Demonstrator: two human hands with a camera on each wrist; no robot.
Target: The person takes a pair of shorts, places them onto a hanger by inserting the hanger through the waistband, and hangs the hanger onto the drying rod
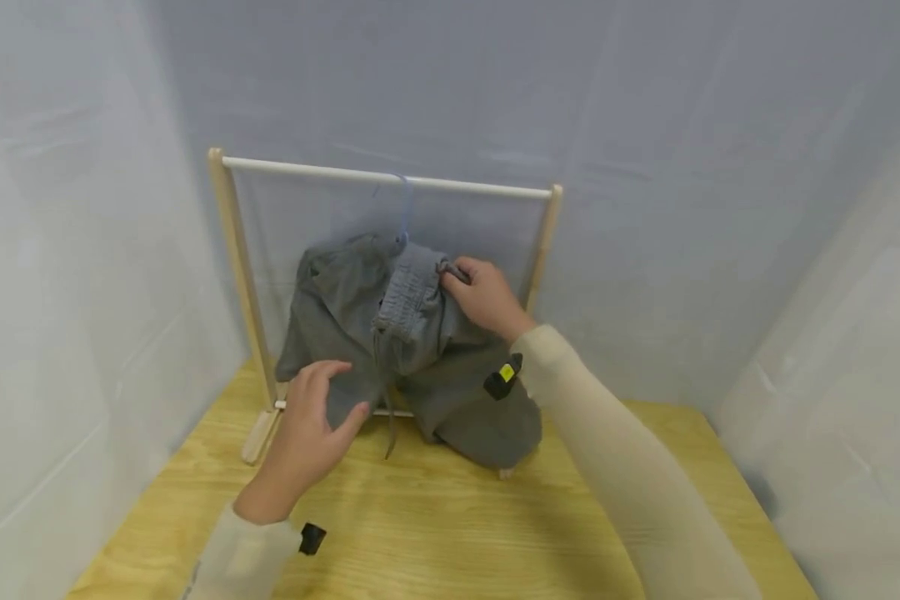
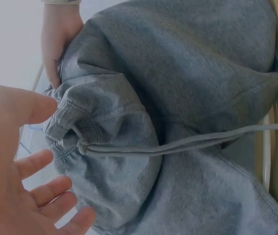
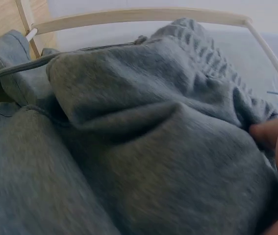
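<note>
Grey sweatpants (image 1: 412, 358) hang from a light blue hanger (image 1: 403, 212) on the white rail of a small wooden rack (image 1: 234, 242), legs bunched on the table (image 1: 435, 525). Right hand (image 1: 486, 298) pinches the elastic waistband (image 1: 408, 296) at its right end, high up near the hanger. Left hand (image 1: 309, 433) hovers lower left with fingers spread, holding nothing, just off the fabric. Waistband runs steeply downward from the hanger; drawstring (image 2: 178, 146) dangles below it. Right hand is nearer the waistband.

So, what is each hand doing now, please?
Left hand: open, fingers spread beside the grey pants.
Right hand: grips the pants' waistband.
</note>
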